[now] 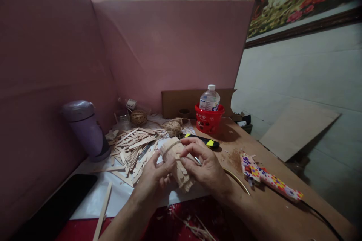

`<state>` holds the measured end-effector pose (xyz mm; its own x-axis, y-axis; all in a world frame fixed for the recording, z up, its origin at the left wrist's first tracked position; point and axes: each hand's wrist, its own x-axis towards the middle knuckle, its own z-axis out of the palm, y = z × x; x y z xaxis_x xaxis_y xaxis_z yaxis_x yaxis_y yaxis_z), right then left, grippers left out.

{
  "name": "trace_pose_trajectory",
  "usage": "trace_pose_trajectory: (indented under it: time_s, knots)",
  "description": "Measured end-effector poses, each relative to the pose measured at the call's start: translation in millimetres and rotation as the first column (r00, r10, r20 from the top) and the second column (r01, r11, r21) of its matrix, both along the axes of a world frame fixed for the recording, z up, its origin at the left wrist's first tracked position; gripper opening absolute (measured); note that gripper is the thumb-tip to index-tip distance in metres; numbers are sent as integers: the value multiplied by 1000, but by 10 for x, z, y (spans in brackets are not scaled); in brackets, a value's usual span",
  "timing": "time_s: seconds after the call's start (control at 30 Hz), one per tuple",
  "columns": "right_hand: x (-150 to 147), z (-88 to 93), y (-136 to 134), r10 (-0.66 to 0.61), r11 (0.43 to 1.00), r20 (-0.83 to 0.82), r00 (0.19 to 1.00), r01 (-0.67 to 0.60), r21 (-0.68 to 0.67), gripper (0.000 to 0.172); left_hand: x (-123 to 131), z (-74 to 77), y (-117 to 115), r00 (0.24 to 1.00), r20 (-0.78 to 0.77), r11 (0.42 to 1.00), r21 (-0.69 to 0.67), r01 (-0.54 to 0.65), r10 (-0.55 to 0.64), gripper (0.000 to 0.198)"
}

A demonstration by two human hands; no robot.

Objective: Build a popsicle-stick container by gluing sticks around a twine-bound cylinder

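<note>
Both my hands hold a small cylinder made of wooden craft sticks [177, 165], partly wound with jute twine at its upper end. My left hand [154, 177] grips it from the left with the thumb on its side. My right hand [203, 165] curls over it from the right, its fingertips pinched at the top by the twine. A thin metal tool shows beside my right fingers; I cannot tell what it is. The object is lifted just above a white sheet [118, 192] on the table.
Loose craft sticks [131, 148] lie in a pile left of my hands, with two twine balls [173, 127] behind. A purple flask [85, 130], a red bucket with a water bottle [209, 118], a yellow-black utility knife [202, 141], a patterned glue gun [268, 177] and a black phone [59, 205] are around.
</note>
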<state>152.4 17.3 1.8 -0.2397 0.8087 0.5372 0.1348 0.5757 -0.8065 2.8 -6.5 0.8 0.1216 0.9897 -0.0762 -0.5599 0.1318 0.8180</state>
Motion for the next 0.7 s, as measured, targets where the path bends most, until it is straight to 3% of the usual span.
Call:
trace_pose_trajectory:
  time_s: [0.17, 0.43, 0.6, 0.7]
  knots:
    - [-13, -11, -11, -26, 999, -7, 1000, 26, -22, 12, 33, -46, 20, 998, 58, 1000, 15, 6, -7, 55]
    - [-37, -61, 23, -9, 1000, -32, 999, 9, 2, 11, 58, -54, 54, 996, -19, 996, 39, -86, 86, 55]
    - [126, 219, -31, -81, 991, -100, 992, 69, -114, 17, 69, -11, 51, 991, -15, 991, 18, -130, 130, 50]
    - [542, 434, -119, -218, 973, 65, 974, 222, -64, 19, 68, 19, 42, 990, -43, 990, -24, -138, 137, 50]
